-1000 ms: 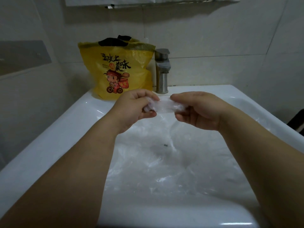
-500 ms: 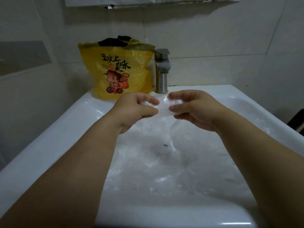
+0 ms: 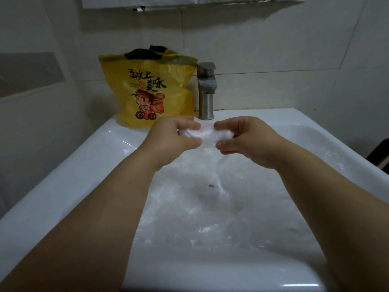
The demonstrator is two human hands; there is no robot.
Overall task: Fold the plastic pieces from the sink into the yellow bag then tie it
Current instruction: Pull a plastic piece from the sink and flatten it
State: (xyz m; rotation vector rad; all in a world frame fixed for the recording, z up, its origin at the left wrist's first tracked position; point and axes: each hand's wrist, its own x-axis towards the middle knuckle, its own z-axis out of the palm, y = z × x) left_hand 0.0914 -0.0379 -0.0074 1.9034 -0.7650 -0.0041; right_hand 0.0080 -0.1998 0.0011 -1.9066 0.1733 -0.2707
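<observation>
Plastic piece (image 3: 207, 134) pinched by fingers (image 3: 187, 124) of left hand (image 3: 173, 141), right hand (image 3: 251, 142), mid-air above sink (image 3: 105, 157)

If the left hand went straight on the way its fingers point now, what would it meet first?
Probably the right hand: the left hand points sideways along the plastic piece both hands pinch, and the right hand's fingers hold its other end. Depth seems matched.

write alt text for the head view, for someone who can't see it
Two hands, left hand and right hand, pinch a small folded clear plastic piece between them above a white sink lined with more crumpled plastic. A yellow bag with a cartoon print stands open at the sink's back edge, beside a metal tap.
</observation>
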